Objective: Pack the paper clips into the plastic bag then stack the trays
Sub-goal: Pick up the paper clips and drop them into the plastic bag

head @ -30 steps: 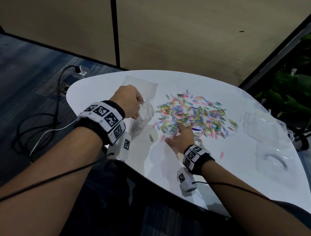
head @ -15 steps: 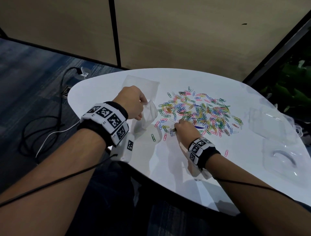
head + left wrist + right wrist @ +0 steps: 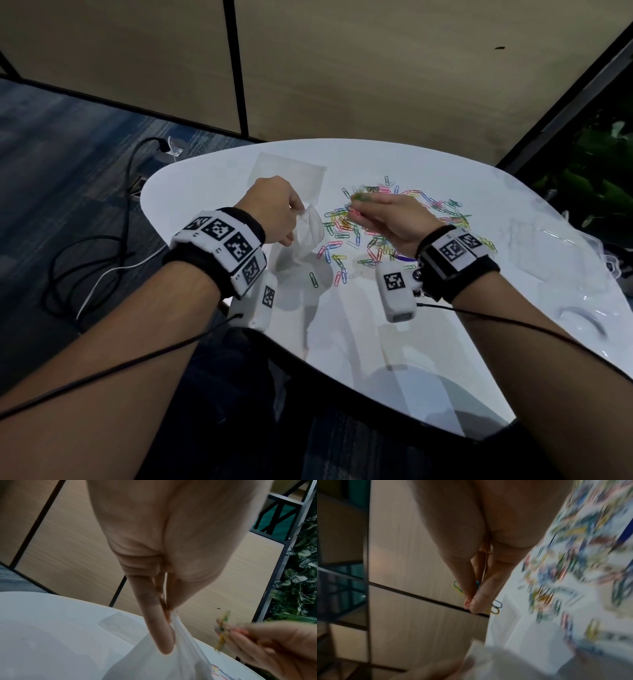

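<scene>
The right hand (image 3: 394,219) pinches a small bunch of paper clips (image 3: 359,198) between thumb and fingertips and is now lifted clear of the table (image 3: 376,342); half a second ago it was pressed down at the near edge of the pile of paper clips (image 3: 404,226), gathering. It now hangs just beside the plastic bag (image 3: 310,233), short of its mouth. The left hand (image 3: 274,212) holds the bag's top edge pinched as before, raised near the table's left edge with its bottom sagging to the surface. My reading is that this pinch is about to be dropped in, and that most clips are still unpacked, spread across the middle of the table.

The bag's mouth is hidden behind the left hand, so I cannot tell how wide it gapes or whether any clips are inside. The clear trays (image 3: 555,260) at the right edge are faint, their outlines hard to separate. The right wrist view is heavily blurred.
</scene>
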### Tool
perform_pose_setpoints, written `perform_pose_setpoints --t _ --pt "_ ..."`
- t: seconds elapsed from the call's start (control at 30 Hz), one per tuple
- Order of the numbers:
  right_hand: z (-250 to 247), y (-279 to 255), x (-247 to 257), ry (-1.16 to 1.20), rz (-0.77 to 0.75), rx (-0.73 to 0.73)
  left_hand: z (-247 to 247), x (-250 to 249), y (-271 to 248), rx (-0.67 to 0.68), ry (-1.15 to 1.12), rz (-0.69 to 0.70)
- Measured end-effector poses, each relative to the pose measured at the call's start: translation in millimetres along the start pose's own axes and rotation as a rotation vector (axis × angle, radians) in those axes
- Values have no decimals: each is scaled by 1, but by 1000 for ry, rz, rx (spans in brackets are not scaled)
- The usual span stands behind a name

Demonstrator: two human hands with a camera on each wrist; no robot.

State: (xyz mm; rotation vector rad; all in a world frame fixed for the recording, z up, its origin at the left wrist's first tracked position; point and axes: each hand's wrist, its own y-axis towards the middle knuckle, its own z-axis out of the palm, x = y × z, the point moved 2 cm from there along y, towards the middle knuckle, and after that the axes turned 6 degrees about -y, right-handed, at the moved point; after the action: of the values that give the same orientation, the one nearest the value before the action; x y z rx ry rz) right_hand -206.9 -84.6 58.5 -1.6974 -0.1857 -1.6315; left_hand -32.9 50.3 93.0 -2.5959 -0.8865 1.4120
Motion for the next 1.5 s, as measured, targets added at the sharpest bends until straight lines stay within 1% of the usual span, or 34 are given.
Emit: perform_pose_setpoints --t 0.07,0.13,0.17,0.27,0.3,0.43,0.5,0.57,0.63,0.73,0.8,0.83,0.9,0.93,0.97,1.0,1.03,1.1,1.13,1.17,1.2,1.27,1.33,1.37,1.43,1.5 --pt "29 -9 6 -9 -38 84 1 -2 -1 2 -5 10" --pt "50 -13 3 -106 -93 104 1 -3 -2 9 -1 22" --pt "57 -14 0 -203 -133 95 2 -3 -3 14 2 23" --pt "67 -14 -12 -675 -296 0 2 -3 -2 24 -8 22" --pt "68 -14 -16 -784 -332 -31 3 -2 -2 29 -9 21" --pt "79 -16 -18 -1037 -460 -85 3 -1 -2 46 -18 24" --pt "81 -15 -17 -1130 -459 -75 2 -1 -3 44 -21 27" --pt "81 -16 -16 -1142 -464 -52 1 -2 -3 41 -24 29" --pt "81 -17 -15 -1156 -503 -25 0 -1 -3 41 -27 25" --pt "81 -20 -11 -1221 -538 65 0 -2 -4 43 -22 20" --pt "77 -21 -5 -1156 -580 93 -1 -2 -4 30 -20 11" --pt "73 -21 -1 -1063 -593 65 -3 -1 -4 17 -23 3" --pt "59 -19 2 -887 -613 -51 -7 0 -2 -13 -32 -17" --pt "51 -18 -2 -877 -622 -102 -10 1 -2 -28 -40 -26" --pt "43 -17 -10 -940 -625 -108 -12 2 -2 -44 -44 -36" --pt "37 -18 -24 -1063 -629 -40 -14 3 -2 -61 -45 -44" --pt "33 -19 -44 -1248 -631 97 -16 3 -2 -74 -44 -50" --pt "30 -26 -90 -1644 -697 433 -17 3 -3 -76 -50 -62" --pt "27 -27 -112 -1786 -738 551 -16 2 -4 -70 -54 -69" --pt "27 -26 -128 -1879 -740 607 -15 2 -4 -63 -54 -74" --pt "26 -24 -139 -1933 -716 615 -15 1 -4 -58 -50 -77" --pt "25 -13 -148 -1979 -700 554 -14 2 -4 -50 -50 -79" --pt "25 1 -145 -2031 -714 435 -13 1 -4 -44 -55 -81" --pt "23 10 -142 -2047 -691 382 -12 0 -4 -42 -54 -82" --pt "21 23 -134 -2068 -610 291 -10 -2 -5 -35 -45 -85" --pt "20 29 -127 -2054 -492 218 -8 -4 -6 -26 -33 -93"
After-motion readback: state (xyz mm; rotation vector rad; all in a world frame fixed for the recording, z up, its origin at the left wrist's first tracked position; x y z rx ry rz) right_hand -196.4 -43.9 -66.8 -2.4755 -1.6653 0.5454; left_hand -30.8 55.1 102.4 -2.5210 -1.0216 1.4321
